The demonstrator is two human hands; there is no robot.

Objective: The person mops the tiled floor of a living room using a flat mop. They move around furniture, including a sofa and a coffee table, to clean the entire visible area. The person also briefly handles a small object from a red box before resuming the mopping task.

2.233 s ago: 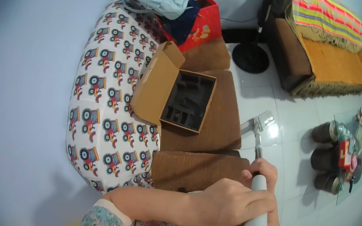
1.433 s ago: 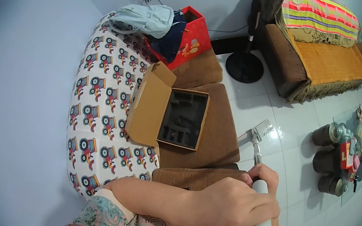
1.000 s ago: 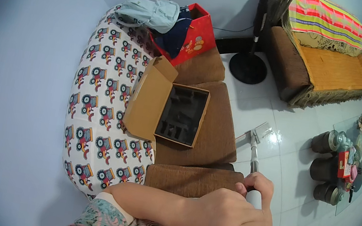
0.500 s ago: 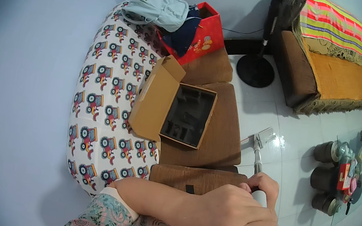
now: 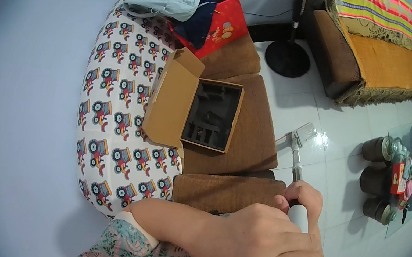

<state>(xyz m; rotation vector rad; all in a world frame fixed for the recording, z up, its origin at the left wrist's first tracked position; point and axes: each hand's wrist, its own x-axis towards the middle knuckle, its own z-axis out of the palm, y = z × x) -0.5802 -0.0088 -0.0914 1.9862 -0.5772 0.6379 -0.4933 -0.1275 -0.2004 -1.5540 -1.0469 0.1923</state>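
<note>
At the lower centre of the frame the left hand [image 5: 258, 240] has its fingers [image 5: 283, 237] curled tight over the pale grey handle [image 5: 293, 252] of a stick vacuum, and the right hand [image 5: 308, 200] beneath it shows only fingertips wrapped round the same handle, the rest hidden by the left hand. The handle runs off the bottom edge, while its thin tube [image 5: 297, 165] leads up to the small floor head [image 5: 302, 133] on the white tiled floor [image 5: 339, 145]. Left of it stands a brown sofa [image 5: 248, 135] carrying an open cardboard box [image 5: 193, 107] with dark foam whose cut-outs are hard to make out.
</note>
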